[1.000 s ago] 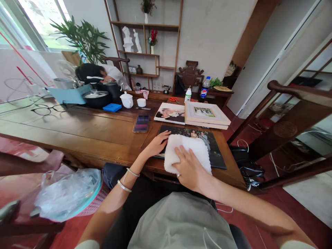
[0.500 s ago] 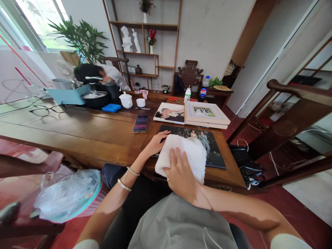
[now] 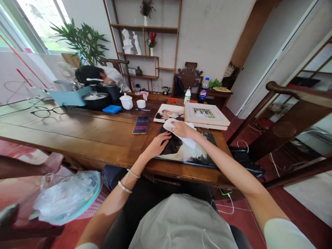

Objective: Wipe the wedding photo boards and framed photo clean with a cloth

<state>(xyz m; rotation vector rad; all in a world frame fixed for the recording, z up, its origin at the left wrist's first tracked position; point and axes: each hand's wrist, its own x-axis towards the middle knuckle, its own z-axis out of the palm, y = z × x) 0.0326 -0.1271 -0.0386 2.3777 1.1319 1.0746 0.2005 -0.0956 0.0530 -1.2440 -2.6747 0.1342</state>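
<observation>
In front of me a dark wedding photo panel (image 3: 172, 147) lies flat on the wooden table. Its picture shows a pale gown. Fingers stretched out, my left hand (image 3: 158, 143) rests on the panel's left edge and holds nothing. My right hand (image 3: 183, 129) grips a folded white towel (image 3: 169, 123) and presses it on the panel's far part. Some of the towel is hidden under that hand and forearm. Just beyond it lie a smaller photo panel (image 3: 162, 116) and a stack of white-framed photos (image 3: 219, 119).
Left of the panel lies a phone (image 3: 140, 125). Farther back stand a white lidded pot (image 3: 126, 102), a blue box (image 3: 112, 109), a cola bottle (image 3: 203, 91) and a small white bottle (image 3: 187, 96). A person (image 3: 111, 76) leans at the far side. Eyeglasses (image 3: 48, 111) lie left.
My right hand has carried the towel away from me, from the panel's near edge to its far part, uncovering the gown. My left hand has stayed nearly in place.
</observation>
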